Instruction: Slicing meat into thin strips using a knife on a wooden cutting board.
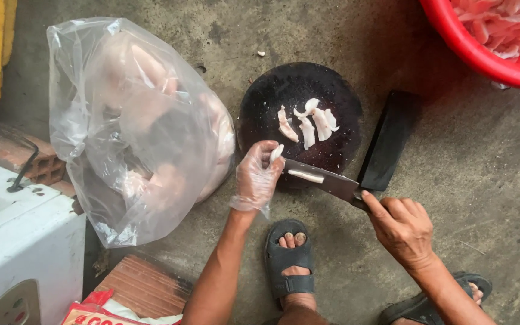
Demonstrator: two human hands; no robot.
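Note:
A round dark chopping block (299, 90) lies on the concrete floor with several pale strips of raw meat (308, 123) on it. My left hand (259, 174), in a thin clear plastic glove, pinches a small pale meat strip (277, 153) at the block's near edge. My right hand (401, 225) grips the handle of a cleaver (323, 179), index finger along its spine. The blade lies across the block's near edge, with a white sliver stuck to it.
A big clear plastic bag (136, 123) of raw meat stands left of the block. A red basin (482, 54) of cut meat is at top right. A dark flat slab (389, 141) lies right of the block. My sandalled feet (287, 259) are below; a white box (19, 241) stands at left.

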